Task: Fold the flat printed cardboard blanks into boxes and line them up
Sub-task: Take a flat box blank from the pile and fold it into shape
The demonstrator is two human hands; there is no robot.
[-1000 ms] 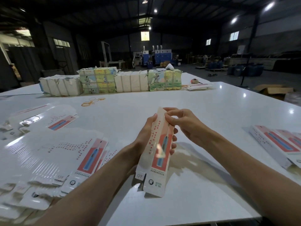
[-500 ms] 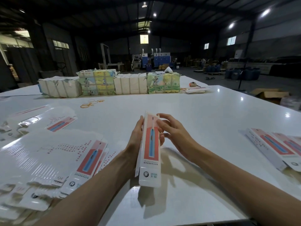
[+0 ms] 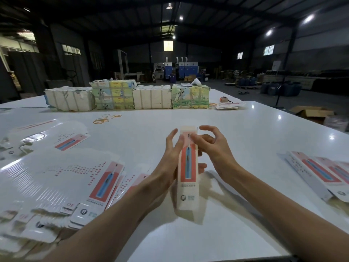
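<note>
A long narrow white box [image 3: 187,178] with a red panel and a blue toothbrush picture stands lengthwise above the white table [image 3: 236,133], its far end flap raised. My left hand [image 3: 170,163] holds the box from its left side, thumb on the front face. My right hand [image 3: 211,146] is at the box's upper right, thumb touching the top of the front face, fingers curled above it. A spread pile of flat printed blanks [image 3: 56,178] lies at the left. Folded boxes [image 3: 321,174] lie side by side at the right.
Wrapped paper bundles [image 3: 128,98] stand in a row at the table's far side. Rubber bands [image 3: 106,119] lie in front of them. More blanks [image 3: 228,106] and a small tape roll [image 3: 223,99] sit far right. A cardboard carton [image 3: 311,113] is on the floor beyond.
The box has turned so its red front faces me and stands straighter. My right hand has opened out near the top end, and the far flap now sticks up.
</note>
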